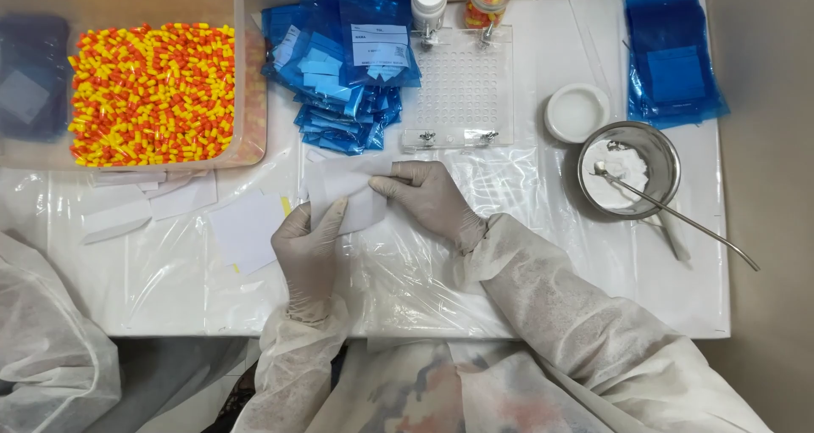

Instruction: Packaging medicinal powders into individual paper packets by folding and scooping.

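Both my hands wear pale gloves and grip one white sheet of paper lying on the plastic-covered table. My left hand pinches its lower left edge. From the right, my right hand presses the upper right corner with its fingertips. The sheet looks partly folded. Just beyond it stands a clear perforated capsule tray.
A clear tub of red, orange and yellow capsules sits at the far left. Blue pouches are piled in the middle and more at the far right. A metal bowl of white powder holds a spoon. White lid, two bottles, loose papers.
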